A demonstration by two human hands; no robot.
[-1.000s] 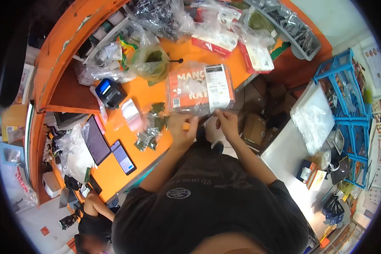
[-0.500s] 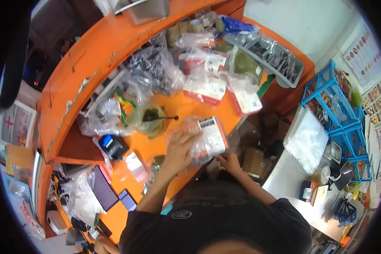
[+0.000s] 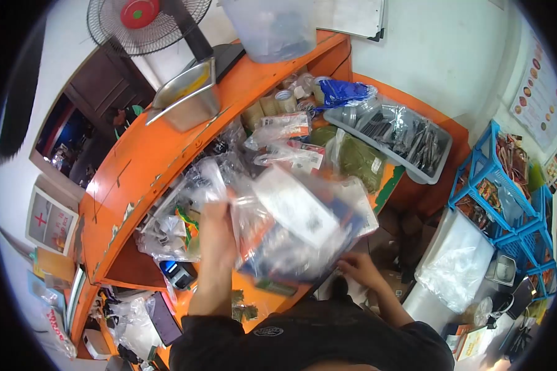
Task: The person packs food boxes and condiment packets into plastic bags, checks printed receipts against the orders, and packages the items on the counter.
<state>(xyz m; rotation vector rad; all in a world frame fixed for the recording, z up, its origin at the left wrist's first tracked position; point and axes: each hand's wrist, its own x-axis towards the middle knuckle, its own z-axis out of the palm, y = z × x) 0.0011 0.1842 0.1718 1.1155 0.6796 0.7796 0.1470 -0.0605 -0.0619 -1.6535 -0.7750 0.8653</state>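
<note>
A bagged package (image 3: 297, 216) with a white label hangs in the air over the orange counter, blurred by motion. My left hand (image 3: 216, 216) is closed on the top of its clear plastic bag, at the package's left side. My right hand (image 3: 360, 269) is beside the package's lower right corner, fingers partly curled; whether it touches the package cannot be made out. Behind the package lie more plastic-wrapped packs (image 3: 291, 154) and a green bag (image 3: 353, 157).
A grey tray (image 3: 408, 139) of wrapped cutlery stands at the back right. Blue baskets (image 3: 501, 191) and a plastic-covered steel table (image 3: 455, 266) are at right. On the orange ledge stand a metal pan (image 3: 189, 102) and a clear bin (image 3: 269, 28). A card terminal (image 3: 178, 274) sits at left.
The package has been lifted off the counter by its bag in my left hand. The view has tilted up, showing the fan, pan and bin. My right hand stays near the package's right side.
</note>
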